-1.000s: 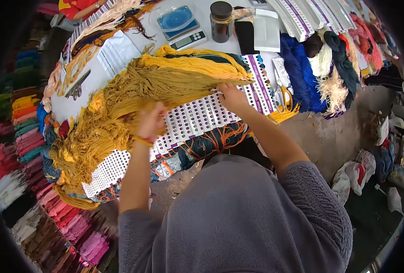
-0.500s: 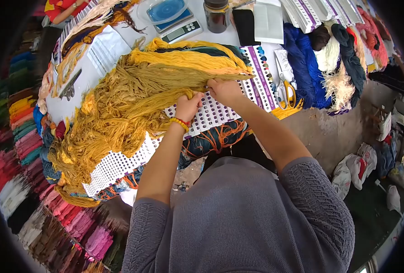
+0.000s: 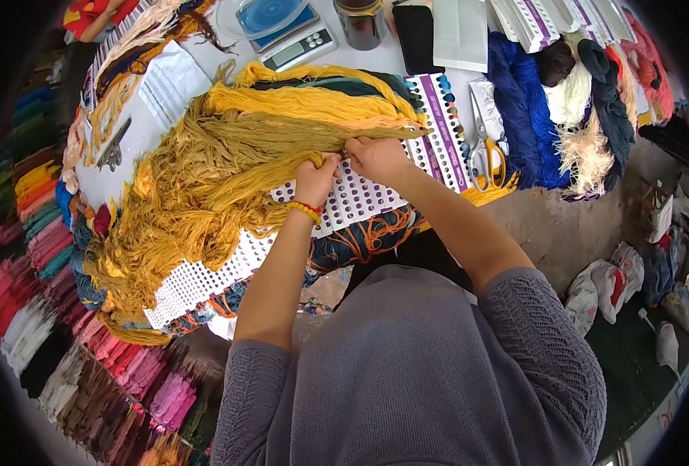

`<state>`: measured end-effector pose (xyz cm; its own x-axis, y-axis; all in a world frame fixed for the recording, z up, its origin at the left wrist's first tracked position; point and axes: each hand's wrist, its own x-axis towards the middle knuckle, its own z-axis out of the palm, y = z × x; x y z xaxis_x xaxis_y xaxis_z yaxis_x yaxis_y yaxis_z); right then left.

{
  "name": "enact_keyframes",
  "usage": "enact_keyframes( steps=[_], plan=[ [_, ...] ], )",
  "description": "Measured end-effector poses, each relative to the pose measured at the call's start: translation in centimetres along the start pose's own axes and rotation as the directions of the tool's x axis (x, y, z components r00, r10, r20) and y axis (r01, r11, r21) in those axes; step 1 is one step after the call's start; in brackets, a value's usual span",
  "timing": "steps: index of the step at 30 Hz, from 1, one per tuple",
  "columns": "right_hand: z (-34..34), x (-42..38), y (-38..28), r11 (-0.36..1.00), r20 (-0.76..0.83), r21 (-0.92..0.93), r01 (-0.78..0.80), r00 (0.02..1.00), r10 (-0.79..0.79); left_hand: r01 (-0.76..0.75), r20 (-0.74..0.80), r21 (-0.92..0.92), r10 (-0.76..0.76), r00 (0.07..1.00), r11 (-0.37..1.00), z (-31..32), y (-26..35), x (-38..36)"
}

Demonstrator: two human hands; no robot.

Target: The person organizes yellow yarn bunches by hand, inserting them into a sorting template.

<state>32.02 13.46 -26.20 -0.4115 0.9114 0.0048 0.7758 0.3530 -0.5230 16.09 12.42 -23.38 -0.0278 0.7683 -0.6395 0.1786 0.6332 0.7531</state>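
Note:
A large heap of mustard-gold yarn (image 3: 197,194) spreads over the table's left half. My left hand (image 3: 317,182), with a beaded bracelet at the wrist, is closed round the end of a golden skein from this heap. Close to its right, my right hand (image 3: 375,161) has its fingers pinched together at the lower edge of an olive-gold skein (image 3: 313,133); what lies between the fingertips is hidden. Brighter yellow yarn (image 3: 282,103) lies behind. Under both hands is a white card with rows of holes (image 3: 356,203).
Yellow-handled scissors (image 3: 487,159) lie right of a purple-striped thread card (image 3: 438,124). Blue skeins (image 3: 515,109) hang over the right edge. A digital scale (image 3: 294,50), a dark jar (image 3: 360,23) and a black phone-like slab (image 3: 414,39) stand behind. Black clippers (image 3: 113,147) lie left.
The view has shifted slightly, so the table's things sit a little differently in it. Both hands keep nearly the same place and grip on the yarn.

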Motion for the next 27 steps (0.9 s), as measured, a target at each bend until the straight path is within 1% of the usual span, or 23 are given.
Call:
enact_keyframes(
  steps=[2, 4, 5, 7, 8, 9, 11, 12, 14, 15, 17, 18, 19, 21, 22, 24, 25, 26, 27],
  plan=[
    [0.0, 0.0, 0.2, 1.000, 0.034, -0.002, -0.006, 0.999, 0.006, -0.019, -0.003, 0.000, 0.019, 1.000, 1.000, 0.2, 0.3, 0.1],
    [0.1, 0.0, 0.5, 0.994, -0.007, 0.110, -0.016, 1.000, 0.017, -0.012, -0.018, -0.010, 0.012, 1.000, 1.000, 0.4, 0.6, 0.2],
    [0.3, 0.0, 0.6, 0.993, -0.005, 0.114, -0.019, 1.000, 0.020, -0.008, -0.017, -0.008, 0.007, 1.000, 1.000, 0.5, 0.6, 0.3],
    [0.5, 0.1, 0.4, 0.998, -0.012, 0.055, 0.030, 0.999, -0.030, -0.062, -0.009, 0.071, 0.063, 0.998, 0.996, 0.8, 0.7, 0.5],
    [0.1, 0.2, 0.3, 0.999, -0.013, 0.052, 0.006, 1.000, -0.005, -0.061, -0.006, 0.073, 0.062, 0.998, 0.995, 1.0, 0.9, 0.7],
    [0.2, 0.1, 0.4, 0.999, -0.014, 0.054, 0.003, 1.000, -0.003, -0.058, -0.009, 0.229, 0.062, 0.998, 0.972, 1.1, 1.1, 0.9],
    [0.6, -0.1, 0.8, 0.988, -0.107, 0.154, -0.016, 0.994, 0.033, -0.027, -0.037, 0.498, 0.052, 0.998, 0.867, 1.5, 1.7, 1.0],
    [0.8, -0.3, 1.0, 0.988, -0.105, 0.156, -0.019, 0.994, 0.035, -0.024, -0.036, 0.499, 0.048, 0.998, 0.866, 1.6, 1.6, 1.1],
    [0.8, -0.6, 1.4, 0.955, -0.170, 0.297, -0.006, 0.984, 0.059, -0.097, 0.031, 0.530, 0.096, 0.995, 0.842, 2.0, 1.4, 1.5],
    [0.9, -0.7, 1.5, 0.955, -0.170, 0.296, -0.013, 0.983, 0.066, -0.099, 0.037, 0.532, 0.094, 0.995, 0.841, 1.9, 1.4, 1.7],
    [0.0, -0.6, 0.9, 0.958, -0.213, 0.286, 0.033, 0.977, 0.030, -0.052, 0.067, 0.428, 0.026, 0.997, 0.902, 1.5, 1.3, 1.8],
    [-0.5, -0.5, 0.7, 0.960, -0.198, 0.274, 0.055, 0.980, 0.000, -0.057, 0.067, 0.416, 0.032, 0.997, 0.908, 1.5, 1.0, 1.9],
    [-0.2, -0.5, 0.7, 0.959, -0.198, 0.277, 0.051, 0.980, 0.005, -0.055, 0.069, 0.419, 0.029, 0.997, 0.906, 1.5, 0.9, 1.9],
    [0.4, -0.2, 1.0, 0.983, -0.188, 0.167, 0.078, 0.981, -0.046, -0.052, 0.076, 0.481, 0.017, 0.997, 0.875, 1.6, 0.9, 2.1],
    [0.5, -0.3, 1.1, 0.983, -0.190, 0.168, 0.075, 0.981, -0.042, -0.054, 0.079, 0.485, 0.017, 0.997, 0.873, 1.6, 0.6, 2.3],
    [0.5, -0.5, 1.3, 0.974, -0.213, 0.224, 0.036, 0.977, 0.013, -0.182, 0.109, 0.633, 0.146, 0.983, 0.753, 1.7, -0.2, 2.8],
    [0.8, -0.6, 1.5, 0.974, -0.214, 0.226, 0.034, 0.977, 0.016, -0.187, 0.127, 0.652, 0.137, 0.982, 0.735, 1.8, 0.3, 2.7],
    [1.2, -0.6, 1.7, 0.968, -0.261, 0.250, 0.030, 0.965, 0.037, -0.189, 0.130, 0.653, 0.137, 0.982, 0.734, 1.6, 0.9, 2.5],
    [1.6, -0.6, 1.9, 0.962, -0.305, 0.273, 0.027, 0.950, 0.060, -0.165, 0.172, 0.621, 0.072, 0.982, 0.766, 1.3, 1.4, 2.2]
  ],
)
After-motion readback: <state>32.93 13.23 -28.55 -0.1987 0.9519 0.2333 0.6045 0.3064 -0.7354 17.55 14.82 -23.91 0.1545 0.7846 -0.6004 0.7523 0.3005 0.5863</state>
